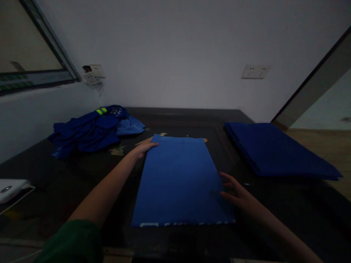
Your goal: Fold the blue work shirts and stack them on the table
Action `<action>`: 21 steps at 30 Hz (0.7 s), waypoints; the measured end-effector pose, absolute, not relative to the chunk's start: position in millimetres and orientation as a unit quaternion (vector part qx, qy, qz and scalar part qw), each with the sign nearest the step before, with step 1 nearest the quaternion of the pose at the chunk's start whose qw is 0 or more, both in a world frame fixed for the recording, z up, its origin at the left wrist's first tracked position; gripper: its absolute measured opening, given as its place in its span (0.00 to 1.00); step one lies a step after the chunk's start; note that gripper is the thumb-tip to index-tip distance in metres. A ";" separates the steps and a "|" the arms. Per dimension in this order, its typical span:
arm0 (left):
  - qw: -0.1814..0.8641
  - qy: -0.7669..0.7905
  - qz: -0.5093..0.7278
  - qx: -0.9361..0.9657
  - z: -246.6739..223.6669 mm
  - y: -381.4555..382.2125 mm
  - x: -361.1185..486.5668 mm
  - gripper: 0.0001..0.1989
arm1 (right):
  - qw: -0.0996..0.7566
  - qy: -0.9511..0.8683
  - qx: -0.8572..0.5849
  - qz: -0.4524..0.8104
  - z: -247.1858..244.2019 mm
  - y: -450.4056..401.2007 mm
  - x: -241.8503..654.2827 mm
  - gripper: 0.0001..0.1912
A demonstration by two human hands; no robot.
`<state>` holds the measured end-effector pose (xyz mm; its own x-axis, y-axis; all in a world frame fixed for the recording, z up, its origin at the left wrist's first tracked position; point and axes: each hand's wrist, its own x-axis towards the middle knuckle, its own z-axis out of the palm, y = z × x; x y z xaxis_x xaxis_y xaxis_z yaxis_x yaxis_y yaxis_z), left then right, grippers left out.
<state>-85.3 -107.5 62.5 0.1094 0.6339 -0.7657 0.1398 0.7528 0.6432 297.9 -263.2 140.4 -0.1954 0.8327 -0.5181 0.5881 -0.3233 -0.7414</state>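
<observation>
A flat blue rectangle of folded cloth (183, 179) lies in front of me on the dark table, with broken white print along its near edge and a seam-like band at the far edge. My left hand (144, 147) is at its far left corner; the thumb rests on top and the other fingers are partly hidden by the edge. Beside the right edge is my right hand (233, 190), its fingers apart and slightly bent. Its fingertips are close to the cloth's edge, and whether they touch cannot be made out.
A crumpled blue garment (90, 131) with a yellow-green stripe lies at the back left. Folded darker blue fabric (276, 149) lies on the right of the dark table (170, 122). A white device (12, 189) with a cable stands at the left edge. Wall sockets (255, 71) are behind.
</observation>
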 end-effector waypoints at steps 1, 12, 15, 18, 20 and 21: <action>0.670 0.647 0.198 0.306 60.9 -111.1 -83.4 0.22 | 0.112 -0.563 -0.623 0.531 141.3 -264.2 295.6 0.30; 0.660 0.654 0.349 0.120 58.8 -127.3 -67.3 0.32 | 0.189 -0.414 -0.620 0.639 161.7 -251.9 275.8 0.34; 0.666 0.631 0.378 0.123 73.7 -110.6 -36.7 0.32 | 0.203 -0.426 -0.630 0.617 173.6 -230.3 298.3 0.34; 0.687 0.579 0.417 0.139 88.9 -82.9 15.3 0.29 | 0.214 -0.433 -0.645 0.593 191.0 -198.1 338.9 0.34; 0.697 0.539 0.449 0.148 96.5 -58.8 60.2 0.27 | 0.218 -0.415 -0.664 0.582 205.1 -174.5 375.0 0.35; 0.704 0.517 0.465 0.148 99.8 -45.5 84.9 0.27 | 0.221 -0.401 -0.675 0.578 212.7 -163.1 395.0 0.35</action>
<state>84.9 -45.5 99.8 0.0340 0.8072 -0.5893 -0.5004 0.5241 0.6891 395.0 -163.1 212.7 0.0097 0.7972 -0.6036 0.2863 -0.5806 -0.7622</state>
